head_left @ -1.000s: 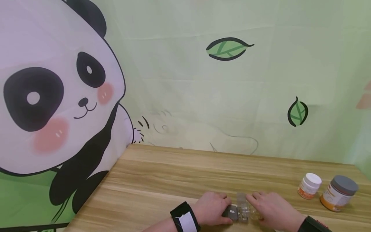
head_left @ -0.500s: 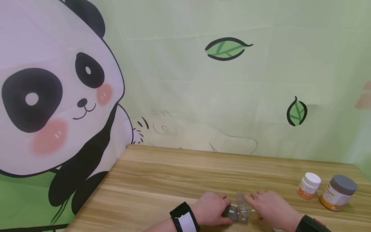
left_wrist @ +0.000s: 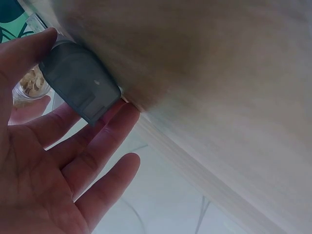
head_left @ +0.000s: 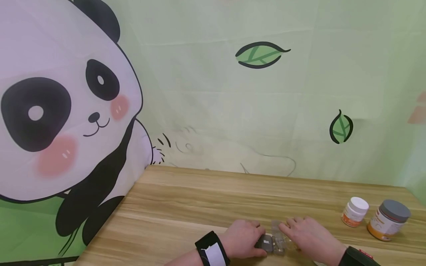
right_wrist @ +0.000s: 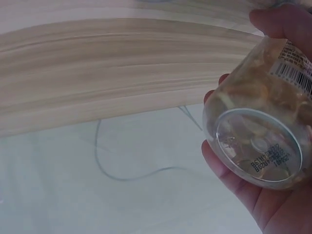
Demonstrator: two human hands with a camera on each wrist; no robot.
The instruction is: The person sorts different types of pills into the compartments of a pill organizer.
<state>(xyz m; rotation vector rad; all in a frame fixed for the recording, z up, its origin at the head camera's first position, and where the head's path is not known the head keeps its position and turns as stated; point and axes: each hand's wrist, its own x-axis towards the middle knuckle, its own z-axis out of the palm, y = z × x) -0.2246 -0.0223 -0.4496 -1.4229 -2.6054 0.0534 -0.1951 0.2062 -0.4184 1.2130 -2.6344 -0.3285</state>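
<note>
My left hand (head_left: 242, 238) pinches the grey end of a small pill box (head_left: 267, 243) near the table's front edge. In the left wrist view, the thumb lies at one end of this grey part (left_wrist: 80, 80) and fingertips at the other. Clear compartments continue to the right, with a clear flap (head_left: 276, 226) standing open. My right hand (head_left: 313, 238) grips a clear bottle (right_wrist: 263, 92), tilted with its mouth towards the compartments. Amber softgel-like pieces show through its wall, and its round base faces the right wrist camera. The hand mostly hides the bottle in the head view.
To the right on the wooden table (head_left: 199, 192) stand a small white-capped bottle (head_left: 355, 212) and a wider grey-capped jar (head_left: 388, 221). A pale green cloth (head_left: 206, 92) printed with a panda and leaves hangs behind the table's back edge.
My right hand has shifted slightly left with the bottle, closer to the clear compartments. The left hand keeps its hold on the pill box.
</note>
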